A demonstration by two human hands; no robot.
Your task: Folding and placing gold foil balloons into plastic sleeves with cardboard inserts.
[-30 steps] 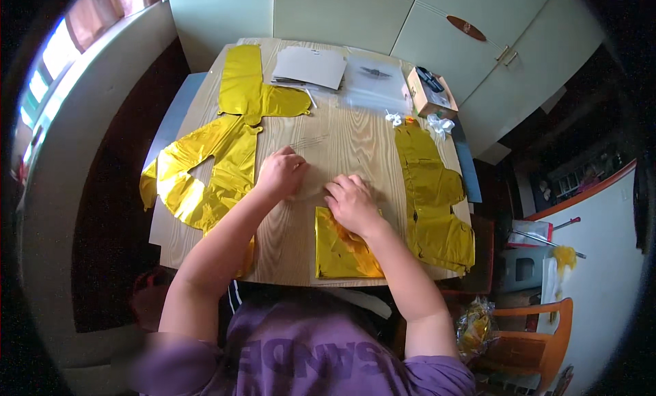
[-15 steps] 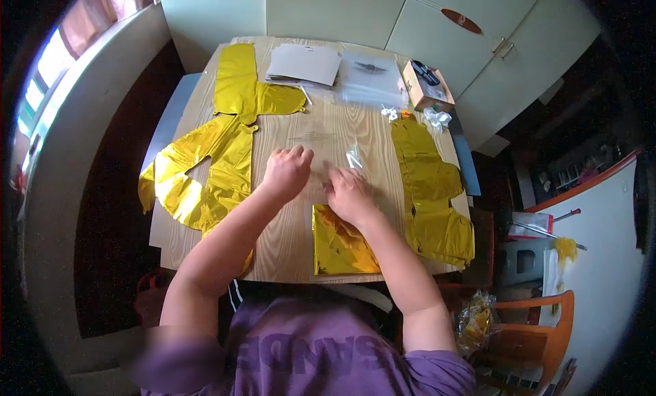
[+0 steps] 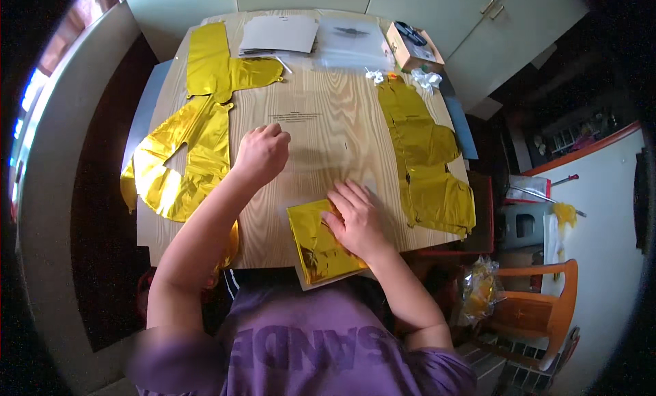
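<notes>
A folded gold foil balloon (image 3: pixel 313 239) lies at the table's near edge, with clear plastic film showing along its border. My right hand (image 3: pixel 355 217) rests on it, fingers stretched out over its far right corner. Beyond the foil, clear film (image 3: pixel 294 133) with small faint printing spreads over the wood; its outline is hard to see. At the left side of this film my left hand (image 3: pixel 263 152) is closed, knuckles up. Whatever its fingers may pinch is hidden.
Flat gold foil balloons lie on the left (image 3: pixel 208 129) and right (image 3: pixel 424 160) of the wooden table. Along the back are grey-white cards (image 3: pixel 279 35), a stack of clear bags (image 3: pixel 352 44) and a small box (image 3: pixel 413 47). A wooden chair (image 3: pixel 540 307) stands right.
The folded foil has turned slightly and moved nearer to me. My right hand has come down flat onto it. My left hand stays closed; the whole view has shifted a little.
</notes>
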